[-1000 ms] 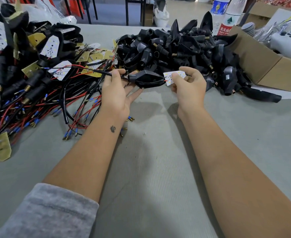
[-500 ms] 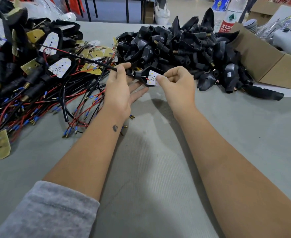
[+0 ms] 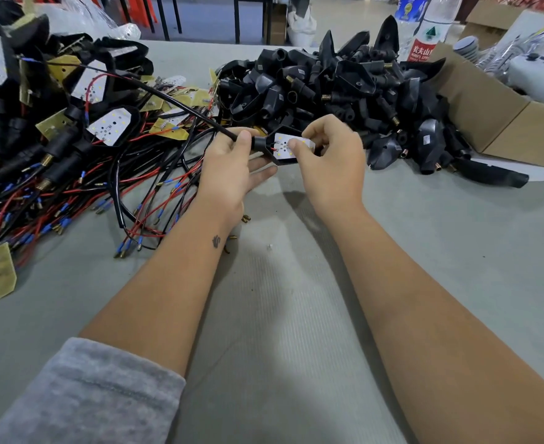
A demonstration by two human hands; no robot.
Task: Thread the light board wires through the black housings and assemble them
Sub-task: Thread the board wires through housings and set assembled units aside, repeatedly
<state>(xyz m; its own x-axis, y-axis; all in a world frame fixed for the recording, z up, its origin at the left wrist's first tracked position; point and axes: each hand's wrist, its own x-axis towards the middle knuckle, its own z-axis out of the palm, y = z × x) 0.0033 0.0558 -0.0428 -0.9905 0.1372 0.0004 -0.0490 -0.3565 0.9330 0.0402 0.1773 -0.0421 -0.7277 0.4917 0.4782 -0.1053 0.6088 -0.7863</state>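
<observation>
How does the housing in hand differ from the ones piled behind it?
The held housing carries a white light board and a black cable out its neck; the piled housings lie loose without boards. The left hand and right hand hold it above the table. All are black.

Bright even light, soft shadows, wide-angle edge warp

Desk: grey ribbed mat surface (image 3: 280, 331).
Floor: pale grey-blue, beyond the far edge (image 3: 209, 17).
Furniture: dark metal legs (image 3: 164, 14) standing behind.
Light: soft, even.
</observation>
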